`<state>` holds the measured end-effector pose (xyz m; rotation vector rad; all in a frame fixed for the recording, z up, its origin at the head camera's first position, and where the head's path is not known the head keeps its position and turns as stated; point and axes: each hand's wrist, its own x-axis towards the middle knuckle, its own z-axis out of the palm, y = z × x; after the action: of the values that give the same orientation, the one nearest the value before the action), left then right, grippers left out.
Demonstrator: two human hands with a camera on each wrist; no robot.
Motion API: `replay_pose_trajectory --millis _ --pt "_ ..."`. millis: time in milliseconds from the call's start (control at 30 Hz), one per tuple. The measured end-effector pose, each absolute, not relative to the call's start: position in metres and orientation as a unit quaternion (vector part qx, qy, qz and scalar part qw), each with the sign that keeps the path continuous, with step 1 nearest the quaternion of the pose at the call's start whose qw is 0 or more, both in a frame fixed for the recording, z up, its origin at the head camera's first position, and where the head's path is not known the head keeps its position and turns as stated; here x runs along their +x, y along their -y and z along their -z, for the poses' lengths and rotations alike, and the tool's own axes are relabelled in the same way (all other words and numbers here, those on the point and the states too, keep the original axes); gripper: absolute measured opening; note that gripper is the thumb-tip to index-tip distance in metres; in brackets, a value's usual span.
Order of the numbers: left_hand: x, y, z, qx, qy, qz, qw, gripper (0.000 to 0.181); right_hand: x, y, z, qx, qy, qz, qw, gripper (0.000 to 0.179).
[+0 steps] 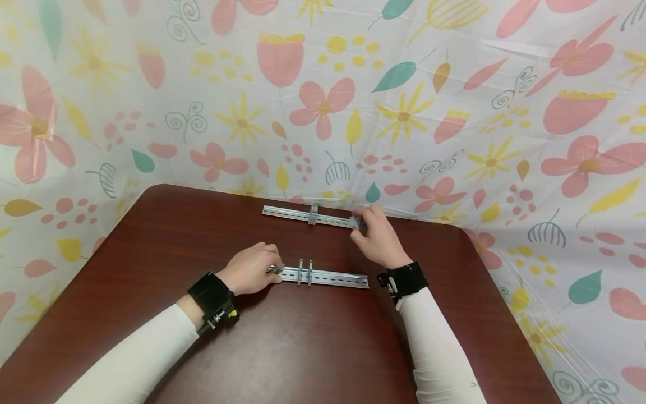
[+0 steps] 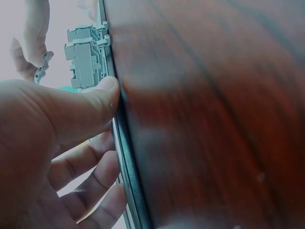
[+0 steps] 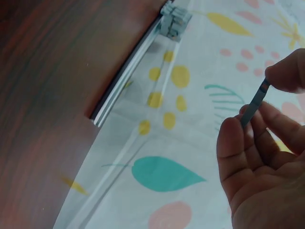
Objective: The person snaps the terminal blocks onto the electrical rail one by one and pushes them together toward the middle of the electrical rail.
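Observation:
My left hand [image 1: 249, 269] grips the left end of the near slotted metal DIN rail [image 1: 338, 279], thumb on one side and fingers on the other in the left wrist view. Two thin grey terminal blocks [image 2: 88, 64] stand upright on that rail, slightly apart. By the right end of the far DIN rail [image 1: 282, 212], my right hand [image 1: 378, 235] pinches another thin grey terminal block [image 3: 255, 102] between thumb and fingertips. In the right wrist view this block appears edge-on, apart from the rail there. More grey terminal blocks [image 1: 313, 214] sit close together midway along the far rail.
Both rails lie on a dark reddish-brown table [image 1: 303, 348] with rounded far corners. A white cloth [image 1: 323, 140] printed with flowers and leaves hangs right behind the table. Black straps with cameras [image 1: 404, 280] circle both wrists.

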<state>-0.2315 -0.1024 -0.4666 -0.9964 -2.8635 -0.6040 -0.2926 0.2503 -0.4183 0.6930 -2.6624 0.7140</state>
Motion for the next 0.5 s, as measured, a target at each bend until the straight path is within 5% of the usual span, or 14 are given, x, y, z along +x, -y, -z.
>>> replay_pose_trajectory --millis 500 --pt "-0.234 0.106 0.466 -0.318 0.923 0.214 0.012 0.024 -0.28 -0.217 0.422 0.33 0.901 -0.242 0.145 0.047"
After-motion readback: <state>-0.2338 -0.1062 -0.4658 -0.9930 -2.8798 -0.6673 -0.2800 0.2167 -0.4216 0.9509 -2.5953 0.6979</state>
